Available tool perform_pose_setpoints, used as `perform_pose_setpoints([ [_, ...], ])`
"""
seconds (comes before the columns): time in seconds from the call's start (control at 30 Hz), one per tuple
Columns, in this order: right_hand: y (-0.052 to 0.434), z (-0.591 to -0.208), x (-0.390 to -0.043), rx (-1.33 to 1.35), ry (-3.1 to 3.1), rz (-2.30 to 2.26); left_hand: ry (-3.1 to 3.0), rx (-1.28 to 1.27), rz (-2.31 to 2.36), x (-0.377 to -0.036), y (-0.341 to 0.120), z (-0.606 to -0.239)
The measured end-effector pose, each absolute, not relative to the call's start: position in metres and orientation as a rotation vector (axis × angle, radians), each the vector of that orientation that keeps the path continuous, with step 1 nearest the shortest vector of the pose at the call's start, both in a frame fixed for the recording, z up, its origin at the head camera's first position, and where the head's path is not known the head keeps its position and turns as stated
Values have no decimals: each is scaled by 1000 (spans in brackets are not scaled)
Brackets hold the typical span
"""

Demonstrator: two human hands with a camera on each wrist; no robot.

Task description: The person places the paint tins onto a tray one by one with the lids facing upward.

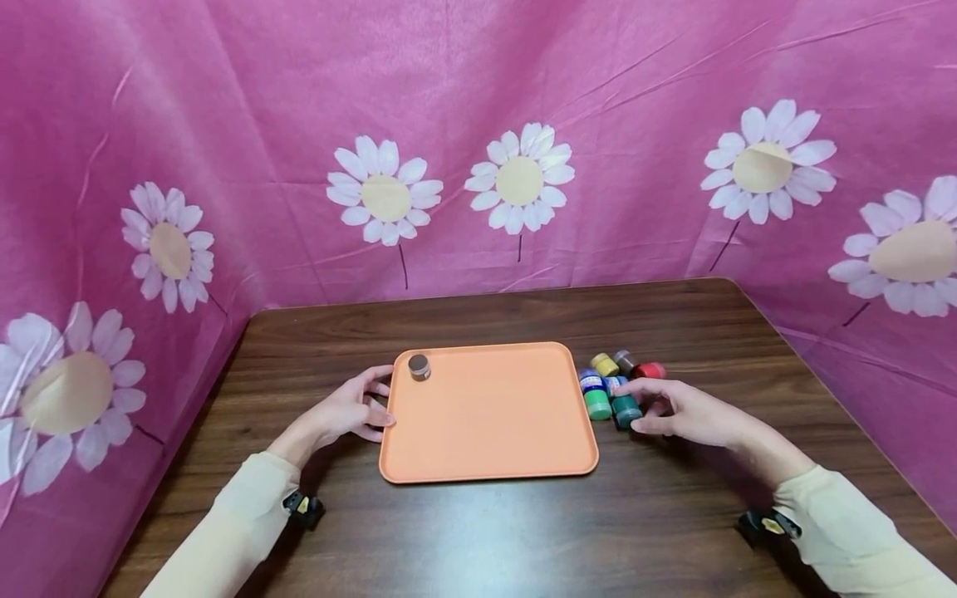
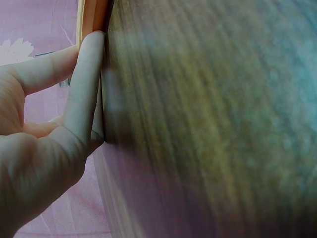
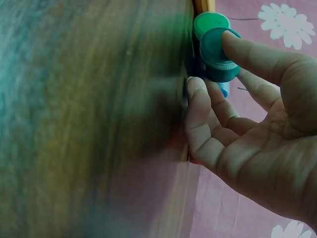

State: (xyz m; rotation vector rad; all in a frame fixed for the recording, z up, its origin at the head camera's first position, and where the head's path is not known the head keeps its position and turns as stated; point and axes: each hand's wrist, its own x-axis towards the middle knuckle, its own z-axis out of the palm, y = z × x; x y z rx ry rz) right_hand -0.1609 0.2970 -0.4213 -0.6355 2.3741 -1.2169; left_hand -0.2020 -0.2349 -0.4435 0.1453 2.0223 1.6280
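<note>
A dark wooden table carried everything. An orange tray lay flat on it just right of the left hand. A cluster of small paint pots stood on the wood at the right hand's fingertips, just beside the tray.

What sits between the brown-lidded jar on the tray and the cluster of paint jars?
Only bare orange tray floor, in the head view, from the brown-lidded jar at its far-left corner to the paint jars beyond its right rim.
</note>
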Motion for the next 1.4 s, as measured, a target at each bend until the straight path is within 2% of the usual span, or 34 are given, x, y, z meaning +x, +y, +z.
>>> perform_pose_setpoints([
  [0.37, 298, -407, -165, -674, 2411, -1252, 2018, 147, 1625, -202, -234, -442],
  [0.8, 288, -377, -185, -590, 2478, -1314, 2016, 139, 1638, -202, -235, -443],
  [1.4, 238, -358, -213, -555, 2364, -1395, 2006, 142, 1636, -202, -234, -445],
])
